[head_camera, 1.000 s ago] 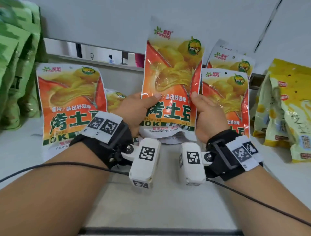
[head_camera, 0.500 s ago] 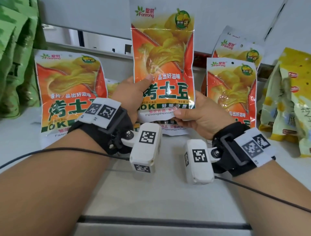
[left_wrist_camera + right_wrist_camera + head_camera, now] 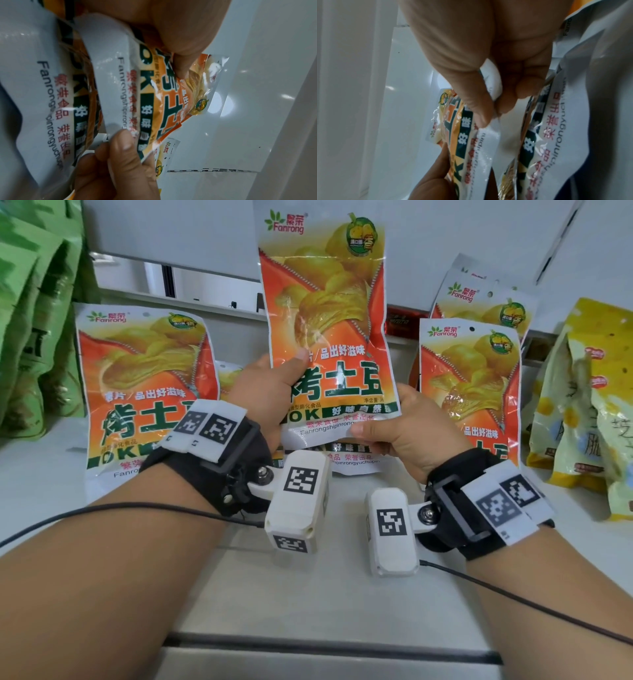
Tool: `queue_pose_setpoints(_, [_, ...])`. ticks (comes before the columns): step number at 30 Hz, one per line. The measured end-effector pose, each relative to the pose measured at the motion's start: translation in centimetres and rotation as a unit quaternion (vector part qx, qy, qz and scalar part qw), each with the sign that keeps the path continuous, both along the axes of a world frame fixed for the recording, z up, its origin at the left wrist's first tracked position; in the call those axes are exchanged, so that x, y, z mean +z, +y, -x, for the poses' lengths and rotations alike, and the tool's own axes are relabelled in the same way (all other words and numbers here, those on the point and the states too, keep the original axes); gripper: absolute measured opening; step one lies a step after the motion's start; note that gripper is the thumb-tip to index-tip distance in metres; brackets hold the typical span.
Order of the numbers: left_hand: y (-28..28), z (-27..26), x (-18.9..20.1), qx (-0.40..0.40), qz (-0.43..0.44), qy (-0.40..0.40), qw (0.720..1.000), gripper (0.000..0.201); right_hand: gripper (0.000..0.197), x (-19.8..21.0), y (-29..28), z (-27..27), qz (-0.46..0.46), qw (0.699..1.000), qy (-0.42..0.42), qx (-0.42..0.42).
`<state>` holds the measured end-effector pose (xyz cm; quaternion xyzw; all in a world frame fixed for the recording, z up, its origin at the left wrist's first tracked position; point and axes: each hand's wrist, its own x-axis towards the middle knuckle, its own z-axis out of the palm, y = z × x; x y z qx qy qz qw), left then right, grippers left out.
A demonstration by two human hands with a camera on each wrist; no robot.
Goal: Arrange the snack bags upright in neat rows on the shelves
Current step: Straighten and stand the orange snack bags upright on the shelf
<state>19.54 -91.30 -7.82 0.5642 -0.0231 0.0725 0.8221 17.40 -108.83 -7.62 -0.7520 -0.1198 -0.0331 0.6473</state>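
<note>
Mid-shelf, held above the white shelf (image 3: 308, 594): 1 orange snack bag (image 3: 325, 320), upright, label facing the camera, both hands on its lower part.
Left hand (image 3: 263, 395): curled round the held bag's lower left side, thumb pressed flat across the front just above the big green lettering. The left wrist view shows that thumb (image 3: 180, 65) digging into the foil.
Right hand (image 3: 411, 433): pinching the white bottom seam of the same bag at its lower right corner, thumb on the front, fingers (image 3: 513, 94) curled behind it, pretty clear in the right wrist view.
Bag behind the held one (image 3: 356, 463): only its white bottom strip peeks out under the hands, so can't tell if it's standing properly.
Left side of shelf: 1 matching orange bag (image 3: 144, 378) standing upright, facing front, partly hidden behind the left wrist band.
Right side of shelf: 2 more orange bags, front bag (image 3: 472, 385) upright, rear bag (image 3: 486, 292) poking up behind it and overlapped by it.
Far left edge: green bags (image 3: 30, 320) packed together, leaning.
Far right edge: yellow bags (image 3: 589, 405), upright but slumped a bit, standing just beside the orange pair.
</note>
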Motion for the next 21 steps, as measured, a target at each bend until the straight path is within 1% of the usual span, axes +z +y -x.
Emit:
queue_pose_setpoints(2, [0.2,0.0,-0.1,0.024,0.001,-0.004,1.000,0.022,0.045,-0.1,0.0,-0.2,-0.012,1.000,-0.009,-0.028])
queue_pose_setpoints(4, [0.5,-0.1,-0.1,0.050,-0.006,-0.004,0.999,0.031,0.048,-0.1,0.0,-0.4,0.000,0.997,-0.032,-0.076])
queue_pose_setpoints(5, [0.6,-0.1,0.0,0.058,-0.010,-0.009,0.998,0.031,0.047,0.0,0.0,-0.5,0.006,0.993,-0.049,-0.103])
queue_pose_setpoints(7, [0.5,0.1,0.3,0.063,-0.016,-0.018,0.998,0.030,0.035,0.2,0.0,-0.3,-0.007,0.989,-0.077,-0.129])
queue_pose_setpoints(8, [0.4,0.3,0.5,0.052,-0.004,-0.019,0.998,0.031,0.029,0.4,0.1,-0.1,-0.015,0.989,-0.083,-0.120])
queue_pose_setpoints(9, [0.2,0.4,0.6,0.026,0.022,-0.024,0.999,0.032,0.026,0.5,0.2,0.1,-0.015,0.992,-0.081,-0.097])
queue_pose_setpoints(10, [0.1,0.6,0.7,-0.011,0.042,-0.037,0.998,0.032,0.031,0.6,0.4,0.4,-0.009,0.995,-0.071,-0.062])
queue_pose_setpoints(12, [-0.3,1.0,1.1,-0.091,0.036,-0.062,0.993,0.039,0.050,0.5,0.8,0.6,-0.002,0.999,-0.041,0.006])
queue_pose_setpoints(14, [-0.4,1.2,1.2,-0.122,0.025,-0.072,0.990,0.052,0.057,0.3,1.0,0.6,-0.024,0.999,-0.028,0.039])
queue_pose_setpoints(15, [-0.4,1.3,1.3,-0.125,0.028,-0.079,0.989,0.055,0.055,0.1,1.0,0.6,-0.045,0.998,-0.025,0.043])
queue_pose_setpoints(16, [-0.5,1.4,1.3,-0.117,0.026,-0.087,0.989,0.054,0.049,0.2,1.1,0.6,-0.068,0.997,-0.022,0.037])
queue_pose_setpoints(18, [-0.4,1.3,1.2,-0.078,0.007,-0.096,0.992,0.037,0.032,0.3,1.0,0.6,-0.105,0.994,-0.011,0.019])
queue_pose_setpoints(19, [-0.3,1.2,1.2,-0.049,-0.016,-0.093,0.994,0.027,0.028,0.3,0.8,0.6,-0.119,0.993,-0.006,0.014])
queue_pose_setpoints(20, [-0.1,1.0,1.1,-0.026,-0.037,-0.082,0.996,0.026,0.026,0.4,0.8,0.7,-0.132,0.991,-0.002,0.015])
queue_pose_setpoints(21, [0.0,0.8,0.9,-0.016,-0.048,-0.067,0.996,0.036,0.026,0.4,0.8,0.7,-0.143,0.990,0.000,0.020])
